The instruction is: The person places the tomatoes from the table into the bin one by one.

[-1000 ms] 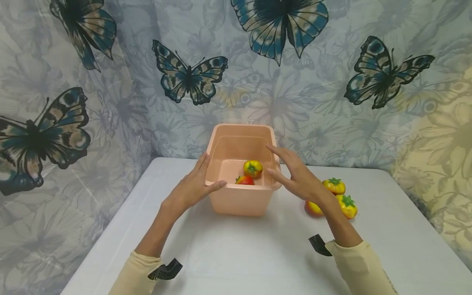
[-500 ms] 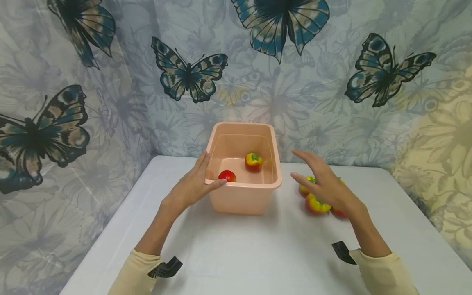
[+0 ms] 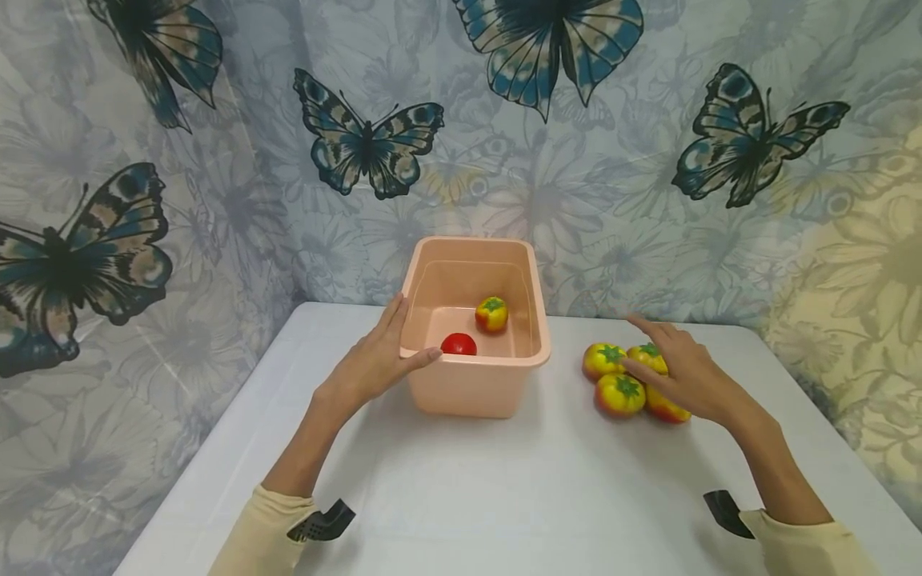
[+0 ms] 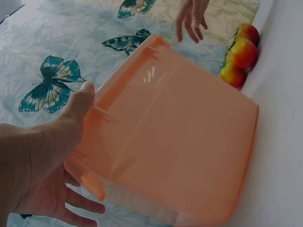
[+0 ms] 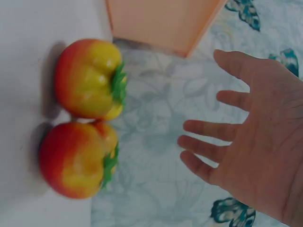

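Observation:
My left hand (image 3: 367,368) rests at the near left corner of a peach-coloured plastic bin (image 3: 468,392), thumb along the front rim, straight fingers along the left side. The left wrist view shows the bin's outer wall (image 4: 170,132) beside that thumb. Inside lie two ribbed, tomato-like fruits, one showing a smooth red underside (image 3: 458,344), the other a yellow fruit with a green top (image 3: 492,314). My right hand (image 3: 695,372) hovers over several more red-and-yellow fruits (image 3: 620,395) on the table. Its fingers are spread and hold nothing; in the right wrist view two fruits (image 5: 78,161) lie opposite its fingertips.
The bin and the fruit group stand on a white-covered table (image 3: 461,496), the fruits to the bin's right. Patterned cloth with butterflies (image 3: 367,144) hangs close behind the table and along its sides.
My right hand has moved away from the bin, rightward to above the fruit group. The red fruit in the bin has rolled about. My left hand stays at the bin's corner.

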`<state>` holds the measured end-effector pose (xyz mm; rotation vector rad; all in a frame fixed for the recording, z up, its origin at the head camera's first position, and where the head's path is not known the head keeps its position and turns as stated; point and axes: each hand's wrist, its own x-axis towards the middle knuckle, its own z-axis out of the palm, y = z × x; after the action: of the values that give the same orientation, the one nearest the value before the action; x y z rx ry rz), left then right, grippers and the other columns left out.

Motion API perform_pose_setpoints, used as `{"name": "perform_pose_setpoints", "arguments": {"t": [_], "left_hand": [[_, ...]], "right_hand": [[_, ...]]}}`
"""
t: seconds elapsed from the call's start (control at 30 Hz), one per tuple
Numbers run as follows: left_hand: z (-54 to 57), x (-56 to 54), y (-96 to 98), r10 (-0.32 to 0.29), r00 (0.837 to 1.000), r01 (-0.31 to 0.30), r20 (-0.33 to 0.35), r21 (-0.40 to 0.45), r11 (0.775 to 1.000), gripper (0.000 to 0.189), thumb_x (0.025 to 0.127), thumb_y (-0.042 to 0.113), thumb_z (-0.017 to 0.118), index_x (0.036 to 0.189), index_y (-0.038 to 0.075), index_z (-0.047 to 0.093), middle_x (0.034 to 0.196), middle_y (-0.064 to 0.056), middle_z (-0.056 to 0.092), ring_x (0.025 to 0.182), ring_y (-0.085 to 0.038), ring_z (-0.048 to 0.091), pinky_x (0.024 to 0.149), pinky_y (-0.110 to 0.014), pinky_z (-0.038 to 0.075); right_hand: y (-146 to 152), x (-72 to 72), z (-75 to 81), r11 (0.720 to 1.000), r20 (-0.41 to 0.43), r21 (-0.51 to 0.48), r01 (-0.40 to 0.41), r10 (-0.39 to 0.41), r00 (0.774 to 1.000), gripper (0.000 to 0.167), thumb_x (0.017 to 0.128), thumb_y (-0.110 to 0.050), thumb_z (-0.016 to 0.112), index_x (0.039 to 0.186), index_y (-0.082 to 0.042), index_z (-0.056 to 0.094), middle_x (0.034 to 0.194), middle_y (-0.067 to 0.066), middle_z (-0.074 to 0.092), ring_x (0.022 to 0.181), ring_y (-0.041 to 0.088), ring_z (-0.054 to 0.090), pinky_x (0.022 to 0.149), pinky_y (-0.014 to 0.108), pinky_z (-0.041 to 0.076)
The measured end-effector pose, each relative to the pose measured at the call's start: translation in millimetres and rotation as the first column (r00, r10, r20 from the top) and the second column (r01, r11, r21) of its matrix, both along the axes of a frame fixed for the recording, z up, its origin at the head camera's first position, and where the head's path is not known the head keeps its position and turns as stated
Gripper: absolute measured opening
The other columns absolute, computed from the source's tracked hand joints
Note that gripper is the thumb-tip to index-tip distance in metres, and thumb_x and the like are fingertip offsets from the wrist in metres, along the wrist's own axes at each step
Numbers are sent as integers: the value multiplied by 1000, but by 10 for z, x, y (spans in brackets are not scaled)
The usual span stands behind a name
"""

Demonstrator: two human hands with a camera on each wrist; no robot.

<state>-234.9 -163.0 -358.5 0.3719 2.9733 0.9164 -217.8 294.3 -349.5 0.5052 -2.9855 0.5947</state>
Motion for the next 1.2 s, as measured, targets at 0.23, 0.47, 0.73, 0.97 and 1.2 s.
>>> {"name": "perform_pose_setpoints", "arguments": {"t": [0.23,0.47,0.73,0.97,1.2], "left_hand": [[4,8,1,-8,1000,8,8,-10,1000,123,84,89,54,169,23,-5,179,1,-4,160,-38,29,120,-62,39],[-9,-1,-8,-7,1000,7,8,-4,1000,124,83,90,54,169,23,-5,179,1,-4,160,-38,30,119,-62,40],[-2,-5,2,-3,1000,2,14,6,1000,123,84,87,56,169,23,-6,179,1,-4,160,-38,29,120,-62,40],[-1,-9,-9,-2,1000,2,8,10,1000,124,83,90,55,169,23,-4,179,0,-3,161,-38,28,120,-62,40],[-7,-15,-16,2,1000,-2,16,22,1000,123,84,87,58,169,25,-5,179,2,-5,161,-37,28,120,-62,39]], "right_hand": [[335,40,-213,992,57,113,56,-63,996,83,101,-46,64,159,3,30,147,41,45,126,62,46,95,86,38],[539,50,-379,976,130,208,68,-96,987,83,96,-47,70,152,6,38,134,43,53,112,60,56,86,80,48],[613,34,-466,972,248,229,41,-99,964,82,94,-47,72,148,7,42,121,36,60,105,52,61,85,78,50],[612,3,-525,983,230,182,20,-62,971,73,94,-35,76,143,2,38,117,34,60,99,46,64,81,69,57],[573,46,-495,972,152,228,47,-83,985,62,92,-32,78,136,-1,47,105,27,61,87,36,63,73,60,60]]}}
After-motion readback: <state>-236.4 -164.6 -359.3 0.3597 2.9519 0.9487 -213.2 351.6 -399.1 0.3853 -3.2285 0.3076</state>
